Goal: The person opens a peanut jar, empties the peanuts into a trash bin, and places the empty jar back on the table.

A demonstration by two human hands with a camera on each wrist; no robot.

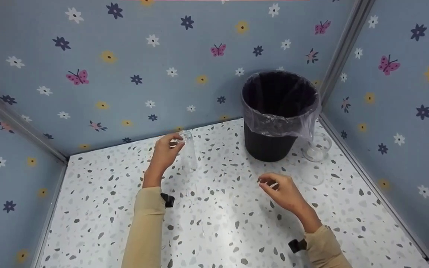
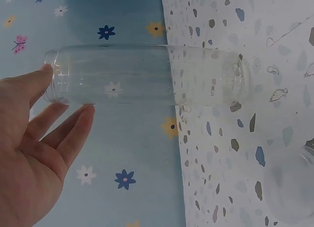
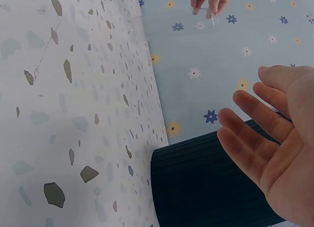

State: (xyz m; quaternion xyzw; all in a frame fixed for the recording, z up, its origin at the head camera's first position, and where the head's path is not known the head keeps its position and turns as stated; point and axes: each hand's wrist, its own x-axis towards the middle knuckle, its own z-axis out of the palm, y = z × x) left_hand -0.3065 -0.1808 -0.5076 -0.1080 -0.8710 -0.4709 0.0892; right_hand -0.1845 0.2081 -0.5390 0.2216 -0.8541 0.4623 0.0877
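In the head view, my left hand (image 1: 167, 154) pinches the top end of a tall clear cylindrical jar (image 1: 189, 152) close to the back wall. The left wrist view shows this jar (image 2: 142, 75) between the thumb and fingers of the left hand (image 2: 41, 153), gripped at its rim end; it looks see-through and without contents. My right hand (image 1: 283, 190) is over the table in front of the black bin (image 1: 268, 143), its fingers loosely bent. Nothing lies in the right hand (image 3: 279, 134) in the right wrist view.
A thin clear bag (image 1: 274, 124) lines the bin and hangs over its rim. Right of the bin stands a clear glass-like vessel (image 1: 317, 149); a faint round clear shape (image 1: 313, 175) lies before it. Flowered walls (image 1: 199, 56) enclose the speckled table (image 1: 218, 208).
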